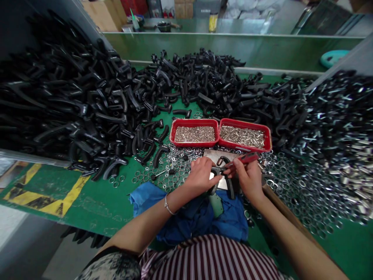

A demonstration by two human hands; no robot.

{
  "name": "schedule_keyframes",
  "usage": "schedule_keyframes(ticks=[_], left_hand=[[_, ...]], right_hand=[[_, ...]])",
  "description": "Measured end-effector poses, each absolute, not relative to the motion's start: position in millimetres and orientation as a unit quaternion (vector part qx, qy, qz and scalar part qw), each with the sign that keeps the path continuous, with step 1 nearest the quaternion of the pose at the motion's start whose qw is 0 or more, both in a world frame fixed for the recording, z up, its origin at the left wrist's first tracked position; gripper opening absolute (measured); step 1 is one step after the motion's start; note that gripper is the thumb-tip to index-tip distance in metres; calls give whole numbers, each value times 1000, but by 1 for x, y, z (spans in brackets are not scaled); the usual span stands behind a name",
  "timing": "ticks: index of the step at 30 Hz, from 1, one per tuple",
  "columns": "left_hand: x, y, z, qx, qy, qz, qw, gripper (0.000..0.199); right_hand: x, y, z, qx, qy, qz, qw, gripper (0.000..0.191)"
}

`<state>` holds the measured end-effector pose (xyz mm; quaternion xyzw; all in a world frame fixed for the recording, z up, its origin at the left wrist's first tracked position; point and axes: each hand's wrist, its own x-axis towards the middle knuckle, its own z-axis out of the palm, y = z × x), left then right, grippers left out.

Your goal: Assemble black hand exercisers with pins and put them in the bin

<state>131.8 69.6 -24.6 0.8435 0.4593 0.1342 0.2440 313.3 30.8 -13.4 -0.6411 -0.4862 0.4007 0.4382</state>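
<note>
While held, the black plastic handle [218, 171] forks (Y-shaped).

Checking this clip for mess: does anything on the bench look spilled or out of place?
Yes: loose metal rings lie strewn across the green workbench, unlike the parts held in the red trays. A few sit apart near the yellow-and-black tape, looking stray.

There's your green workbench [96, 210] — black plastic handles [87, 109] heaped across the back, two red trays [194, 132] of small metal parts mid-bench, loose steel rings [303, 186] spilling round them, silver tubes [335, 116] piled right, a blue cloth [151, 198] at your edge, yellow-and-black tape [49, 194] left.
</note>
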Motion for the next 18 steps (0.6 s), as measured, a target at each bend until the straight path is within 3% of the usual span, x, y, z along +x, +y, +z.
schedule_keyframes(ticks=[7,9,12,18], left_hand=[[133,64,-23,839,465,128,251,43],[135,64,-20,842,468,118,242,41],[138,66,-14,842,479,98,230,39],[136,62,-9,852,465,90,222,42]], right_hand=[[308,46,1,-671,-666,237,222,31],[305,57,5,-642,-700,235,205,30],[299,65,14,-594,-700,284,277,32],[340,48,29,-603,-532,312,506,43]])
